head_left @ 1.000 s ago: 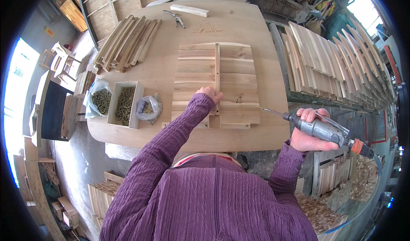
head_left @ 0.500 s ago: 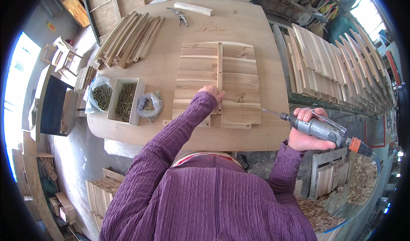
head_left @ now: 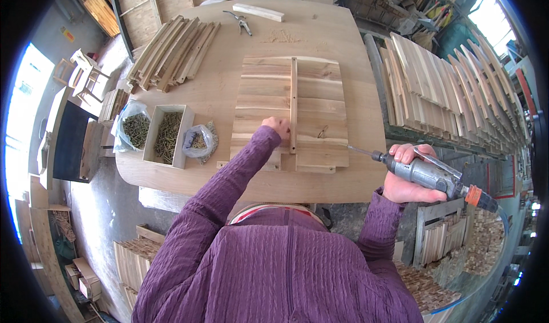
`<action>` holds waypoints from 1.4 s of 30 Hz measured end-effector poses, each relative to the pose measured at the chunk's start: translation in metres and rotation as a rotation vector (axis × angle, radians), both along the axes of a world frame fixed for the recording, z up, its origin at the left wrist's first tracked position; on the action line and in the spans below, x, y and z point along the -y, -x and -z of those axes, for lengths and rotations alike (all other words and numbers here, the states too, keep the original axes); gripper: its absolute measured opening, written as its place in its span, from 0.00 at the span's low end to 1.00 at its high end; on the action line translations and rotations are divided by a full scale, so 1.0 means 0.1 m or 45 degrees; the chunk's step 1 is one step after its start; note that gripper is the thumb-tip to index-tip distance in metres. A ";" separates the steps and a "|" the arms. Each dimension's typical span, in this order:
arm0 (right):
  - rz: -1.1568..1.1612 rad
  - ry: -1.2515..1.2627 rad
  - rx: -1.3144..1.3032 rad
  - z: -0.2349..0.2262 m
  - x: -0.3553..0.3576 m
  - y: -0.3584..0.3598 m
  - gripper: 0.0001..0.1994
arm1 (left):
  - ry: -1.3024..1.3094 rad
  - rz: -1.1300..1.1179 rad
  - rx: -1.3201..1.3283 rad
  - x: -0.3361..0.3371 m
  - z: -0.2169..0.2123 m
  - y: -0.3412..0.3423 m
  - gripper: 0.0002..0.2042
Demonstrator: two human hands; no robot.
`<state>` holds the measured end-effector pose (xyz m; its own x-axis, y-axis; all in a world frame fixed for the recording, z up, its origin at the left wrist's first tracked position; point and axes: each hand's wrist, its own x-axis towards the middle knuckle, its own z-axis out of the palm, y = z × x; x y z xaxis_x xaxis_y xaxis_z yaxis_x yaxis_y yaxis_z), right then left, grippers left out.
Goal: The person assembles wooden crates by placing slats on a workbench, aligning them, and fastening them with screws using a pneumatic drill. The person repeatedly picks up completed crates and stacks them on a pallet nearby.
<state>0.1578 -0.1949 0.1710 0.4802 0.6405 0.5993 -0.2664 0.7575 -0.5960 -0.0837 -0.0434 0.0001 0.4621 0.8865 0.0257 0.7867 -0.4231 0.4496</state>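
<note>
A panel of pale wooden slats (head_left: 269, 102) lies flat on the round wooden table (head_left: 343, 48), with a thin batten (head_left: 294, 100) laid upright across its middle. My left hand (head_left: 277, 127) rests on the panel's near part, fingers bent against the batten's lower end. My right hand (head_left: 409, 174) grips a grey air-powered screwdriver (head_left: 426, 174) just off the table's right edge. Its long bit (head_left: 360, 151) points left toward the panel's near right corner, a little apart from the wood.
A wooden box of screws (head_left: 167, 135) and two plastic bags of screws (head_left: 198, 141) sit at the table's left. A pile of slats (head_left: 171, 51) lies at the back left, pliers (head_left: 240, 21) at the back. Racks of slats (head_left: 446, 88) stand on the right.
My right hand has brought the screwdriver slightly closer to the panel. My left hand stays on the batten.
</note>
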 end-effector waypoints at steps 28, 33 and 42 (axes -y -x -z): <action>-0.464 -0.054 0.099 0.01 -0.36 0.82 0.50 | 1.609 -0.508 1.958 0.65 -0.13 0.20 0.03; -0.457 -0.057 0.132 0.04 -0.36 0.82 0.49 | 1.546 -0.645 1.814 0.67 -0.29 0.13 0.07; -0.465 -0.048 0.159 0.08 -0.37 0.85 0.49 | 1.333 -0.496 1.663 0.68 -0.37 0.14 0.10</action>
